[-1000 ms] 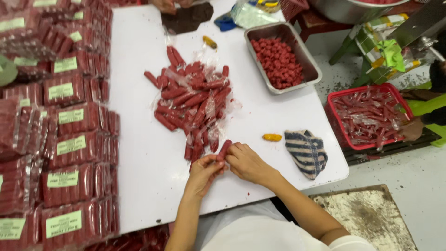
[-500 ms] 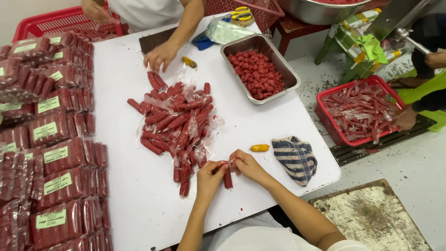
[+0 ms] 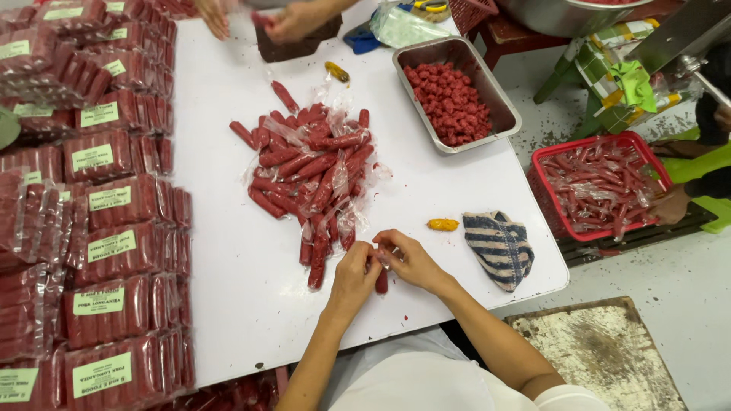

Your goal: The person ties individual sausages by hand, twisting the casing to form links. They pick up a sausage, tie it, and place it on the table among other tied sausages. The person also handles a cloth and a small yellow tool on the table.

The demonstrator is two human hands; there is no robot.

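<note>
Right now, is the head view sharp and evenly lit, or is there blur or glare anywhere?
Head view: light is bright and even, with soft shadows on the white table. The left hand and right hand are sharp on a red sausage. Another person's hands at the top edge are motion-blurred. Slight glare on the plastic around the sausage pile.
</note>
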